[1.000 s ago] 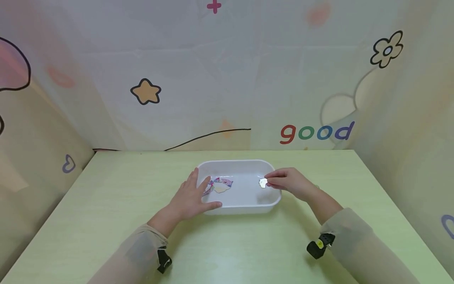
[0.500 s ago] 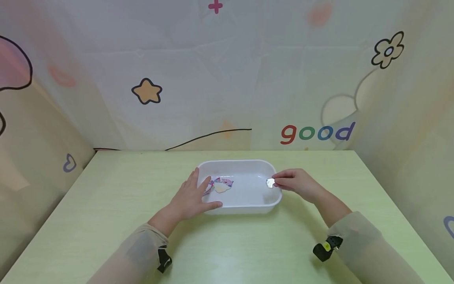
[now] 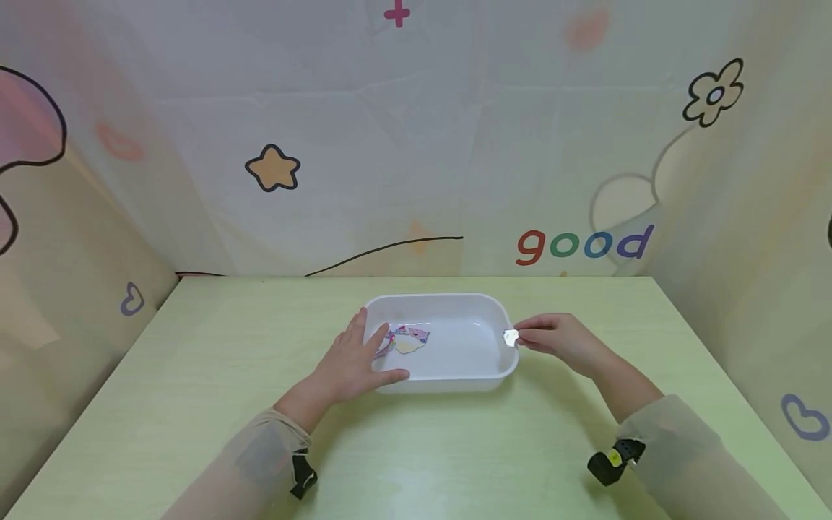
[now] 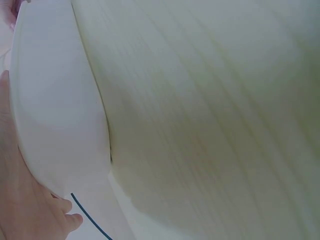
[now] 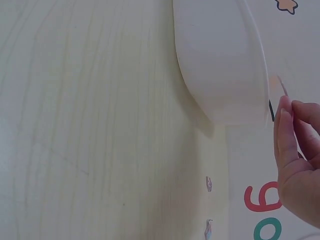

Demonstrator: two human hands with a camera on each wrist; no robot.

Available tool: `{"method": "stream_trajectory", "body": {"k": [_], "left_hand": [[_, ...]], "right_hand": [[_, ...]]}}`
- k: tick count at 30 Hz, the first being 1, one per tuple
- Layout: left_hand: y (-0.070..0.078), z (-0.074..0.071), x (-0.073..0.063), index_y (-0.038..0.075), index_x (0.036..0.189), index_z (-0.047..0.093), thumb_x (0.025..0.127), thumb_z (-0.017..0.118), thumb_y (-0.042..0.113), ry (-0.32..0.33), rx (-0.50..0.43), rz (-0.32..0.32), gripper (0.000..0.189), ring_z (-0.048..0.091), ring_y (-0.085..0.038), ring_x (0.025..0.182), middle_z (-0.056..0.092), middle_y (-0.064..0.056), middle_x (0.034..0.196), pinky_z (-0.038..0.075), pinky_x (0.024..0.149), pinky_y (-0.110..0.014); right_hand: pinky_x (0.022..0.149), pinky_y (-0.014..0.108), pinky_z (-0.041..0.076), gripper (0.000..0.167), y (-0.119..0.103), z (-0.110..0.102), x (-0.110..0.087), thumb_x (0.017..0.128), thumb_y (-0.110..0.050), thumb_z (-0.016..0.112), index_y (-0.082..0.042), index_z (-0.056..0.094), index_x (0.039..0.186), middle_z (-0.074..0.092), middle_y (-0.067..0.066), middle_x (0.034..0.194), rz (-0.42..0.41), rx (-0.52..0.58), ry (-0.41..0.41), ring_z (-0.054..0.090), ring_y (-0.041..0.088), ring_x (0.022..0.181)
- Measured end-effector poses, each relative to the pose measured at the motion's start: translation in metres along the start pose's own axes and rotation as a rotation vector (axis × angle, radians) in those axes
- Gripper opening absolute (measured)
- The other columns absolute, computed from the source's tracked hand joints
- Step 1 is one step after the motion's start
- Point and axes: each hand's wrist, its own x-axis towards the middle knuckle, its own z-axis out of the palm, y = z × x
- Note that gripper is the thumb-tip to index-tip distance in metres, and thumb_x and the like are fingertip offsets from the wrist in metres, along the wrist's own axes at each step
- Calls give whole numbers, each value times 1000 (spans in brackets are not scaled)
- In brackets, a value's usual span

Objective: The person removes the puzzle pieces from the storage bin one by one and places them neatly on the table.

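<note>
In the head view a white plastic tray (image 3: 455, 379) stands on the table. My left hand (image 3: 351, 366) rests on its left end with fingers spread, the thumb along the front rim. Near those fingers, inside the tray, lie flat pieces printed in pink and purple (image 3: 414, 333), and a cream-coloured flat piece (image 3: 408, 346). At the right rim my right hand (image 3: 562, 341) pinches a small, pale, irregular flat piece (image 3: 510, 338) between thumb and fingertips. The right wrist view shows this piece (image 5: 283, 86) edge-on, above the rim.
Two small colourful pieces (image 5: 209, 184) lie on the table beyond the tray's right end in the right wrist view. Behind the pale wooden table (image 3: 416, 448) hangs a printed cloth backdrop (image 3: 390, 159), which continues along both sides.
My right hand has moved right with the pinched piece, from over the tray's interior to its right rim. My left hand has stayed on the tray.
</note>
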Motion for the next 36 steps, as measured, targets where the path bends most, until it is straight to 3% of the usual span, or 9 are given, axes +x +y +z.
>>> {"method": "stream_trajectory", "body": {"k": [20,36], "left_hand": [[1,0,2,13,147,29,78,49,74,2,11,-3,95,3,-38,140,-3,-22,153,17,108,-53],[0,1,1,14,148,27,77,47,75,0,11,-6,96,1,-36,140,-4,-20,154,15,109,-52]], "right_hand": [[92,35,44,42,10,-15,-11,93,-20,58,8,53,123,61,15,114,46,16,38,56,32,111],[91,32,43,46,26,-36,-18,94,-22,57,10,49,127,59,17,118,38,6,80,58,26,109]]}}
